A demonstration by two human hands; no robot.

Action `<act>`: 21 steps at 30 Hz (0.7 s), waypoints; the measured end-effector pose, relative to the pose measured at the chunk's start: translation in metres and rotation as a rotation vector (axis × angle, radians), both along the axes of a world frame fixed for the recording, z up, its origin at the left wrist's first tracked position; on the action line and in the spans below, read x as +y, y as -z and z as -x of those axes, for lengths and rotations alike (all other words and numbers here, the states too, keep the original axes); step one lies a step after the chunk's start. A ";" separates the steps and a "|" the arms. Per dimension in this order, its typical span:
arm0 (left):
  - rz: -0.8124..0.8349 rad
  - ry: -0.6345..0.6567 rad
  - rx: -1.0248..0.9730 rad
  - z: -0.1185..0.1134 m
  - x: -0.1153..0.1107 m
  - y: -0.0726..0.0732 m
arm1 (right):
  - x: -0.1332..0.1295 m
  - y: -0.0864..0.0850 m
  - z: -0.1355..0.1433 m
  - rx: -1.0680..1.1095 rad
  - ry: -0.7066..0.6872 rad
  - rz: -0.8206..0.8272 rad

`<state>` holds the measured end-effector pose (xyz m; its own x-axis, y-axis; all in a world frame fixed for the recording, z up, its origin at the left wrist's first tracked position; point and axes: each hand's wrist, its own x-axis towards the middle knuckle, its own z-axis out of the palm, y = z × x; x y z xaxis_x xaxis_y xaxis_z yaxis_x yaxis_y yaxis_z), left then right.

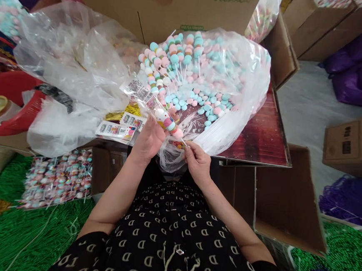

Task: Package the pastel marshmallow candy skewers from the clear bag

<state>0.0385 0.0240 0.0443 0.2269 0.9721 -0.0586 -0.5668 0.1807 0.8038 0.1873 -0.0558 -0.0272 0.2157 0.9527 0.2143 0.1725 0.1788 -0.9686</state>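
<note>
A skewer of pastel candy balls (177,133) is between my hands at the table's near edge, partly inside a clear printed wrapper (143,91). My left hand (151,138) is closed round the wrapped upper part, its grip partly hidden by the candy. With thumb and fingers, my right hand (197,161) pinches the lower end of the white stick (184,142). Beside my left hand lies a stack of printed cards (115,131), with gold twist ties (129,111) behind it. More candy skewers (174,59) rest in a large clear bag (251,78) beyond my hands.
Loose pink, blue and white candies (212,108) lie on the dark red table (256,135). Crumpled clear bags (80,60) and a red basin (10,116) are on the left. Wrapped skewers (60,176) lie below left. An open cardboard box (289,198) stands below right.
</note>
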 end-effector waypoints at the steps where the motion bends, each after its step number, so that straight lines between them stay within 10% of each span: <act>1: -0.002 -0.027 -0.008 0.000 0.003 -0.002 | 0.000 0.000 0.000 -0.019 0.003 -0.009; 10: 0.067 -0.089 0.020 -0.022 -0.006 0.009 | 0.003 0.006 -0.004 -0.306 0.010 -0.098; 16: 0.042 0.000 0.112 -0.020 -0.019 0.021 | 0.004 0.005 0.005 -0.075 -0.064 -0.019; 21: -0.047 0.023 0.065 0.002 -0.009 0.002 | 0.002 0.000 0.003 0.026 -0.114 0.012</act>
